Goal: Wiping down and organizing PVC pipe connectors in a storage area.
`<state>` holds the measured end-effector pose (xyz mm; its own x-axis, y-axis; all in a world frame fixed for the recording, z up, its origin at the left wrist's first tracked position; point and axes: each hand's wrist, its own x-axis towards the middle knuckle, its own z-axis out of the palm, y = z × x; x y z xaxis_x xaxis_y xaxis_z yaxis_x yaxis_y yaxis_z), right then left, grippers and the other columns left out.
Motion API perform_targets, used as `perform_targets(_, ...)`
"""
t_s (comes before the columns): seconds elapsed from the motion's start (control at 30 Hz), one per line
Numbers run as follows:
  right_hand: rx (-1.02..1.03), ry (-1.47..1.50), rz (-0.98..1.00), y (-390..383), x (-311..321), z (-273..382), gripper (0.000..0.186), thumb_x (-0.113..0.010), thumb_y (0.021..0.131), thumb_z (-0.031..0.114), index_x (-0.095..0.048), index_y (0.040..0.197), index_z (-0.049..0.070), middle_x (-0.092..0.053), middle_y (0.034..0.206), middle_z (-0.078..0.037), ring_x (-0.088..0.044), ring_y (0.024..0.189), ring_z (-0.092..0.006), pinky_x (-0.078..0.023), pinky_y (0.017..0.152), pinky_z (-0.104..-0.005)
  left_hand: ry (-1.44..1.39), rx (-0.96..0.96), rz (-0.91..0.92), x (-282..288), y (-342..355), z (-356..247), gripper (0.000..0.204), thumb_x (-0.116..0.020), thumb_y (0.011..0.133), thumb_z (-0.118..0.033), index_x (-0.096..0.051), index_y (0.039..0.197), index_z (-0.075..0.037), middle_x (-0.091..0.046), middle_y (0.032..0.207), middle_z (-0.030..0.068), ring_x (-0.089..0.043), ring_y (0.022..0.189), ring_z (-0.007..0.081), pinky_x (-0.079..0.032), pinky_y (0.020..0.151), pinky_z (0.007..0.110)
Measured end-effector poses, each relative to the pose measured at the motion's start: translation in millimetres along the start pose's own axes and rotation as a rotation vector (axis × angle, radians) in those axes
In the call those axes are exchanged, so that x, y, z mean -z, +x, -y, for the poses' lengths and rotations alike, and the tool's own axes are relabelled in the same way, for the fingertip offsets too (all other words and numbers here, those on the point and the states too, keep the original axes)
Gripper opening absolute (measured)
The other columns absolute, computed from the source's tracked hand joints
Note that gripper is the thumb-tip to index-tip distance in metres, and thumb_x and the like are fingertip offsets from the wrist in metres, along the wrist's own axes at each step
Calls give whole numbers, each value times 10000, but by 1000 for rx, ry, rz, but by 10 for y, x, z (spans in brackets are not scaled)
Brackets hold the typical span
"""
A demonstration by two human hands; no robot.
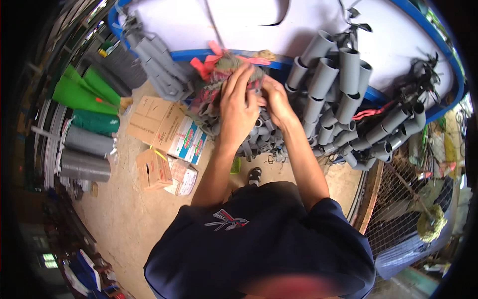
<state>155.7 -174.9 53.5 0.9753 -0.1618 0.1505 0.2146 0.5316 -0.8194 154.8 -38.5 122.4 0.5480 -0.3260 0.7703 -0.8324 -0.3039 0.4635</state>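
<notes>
Head view looks down on two bare hands brought close together at the upper middle, over a patterned cloth bundle in dark red and grey-green. The left hand lies across the bundle's right part, its fingers bent and slightly blurred; the right hand is just beside it, fingers turned inward. Whether either grip is closed on the cloth or on something beneath, I cannot tell, since the fingertips are partly hidden. Pink strips stick out at the bundle's upper left, near the blue rim of a white panel. Grey tubes cluster along that rim to the right (more of them show below the hands), and a flatter grey bundle is at the left. Cardboard boxes stand on the floor, near green rolls and grey rolls.
</notes>
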Motion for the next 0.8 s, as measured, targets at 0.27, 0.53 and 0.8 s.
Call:
perform_targets(0.27,29,-156,-72,-136,-39,-5,307,-547,1078,265,-598,1301,59,-541,795,37,-471,662,-58,-371,576,-241,-281,195,481,465,-13,47,240,-537,844,114,-696,981,-4,-726,945,106,-695,823,229,-533,730,334)
perform_targets(0.53,348,-576,111,-1581,144,-92,565,-684,1017,299,-477,1452,5,-685,1245,-187,-686,1079,-253,-548,906,-381,-1137,764,23,35,-953,47,91,-492,932,20,-573,963,-7,-613,993,101,-593,873,170,-518,849,313)
perform_targets(0.8,-57,-509,-173,-2715,497,-186,244,-767,969,188,-701,1062,-27,-736,882,-31,-622,812,-77,-525,733,-295,-737,515,366,-180,-1281,-87,250,-488,928,113,-599,1130,16,-674,1057,115,-646,1024,162,-489,973,301)
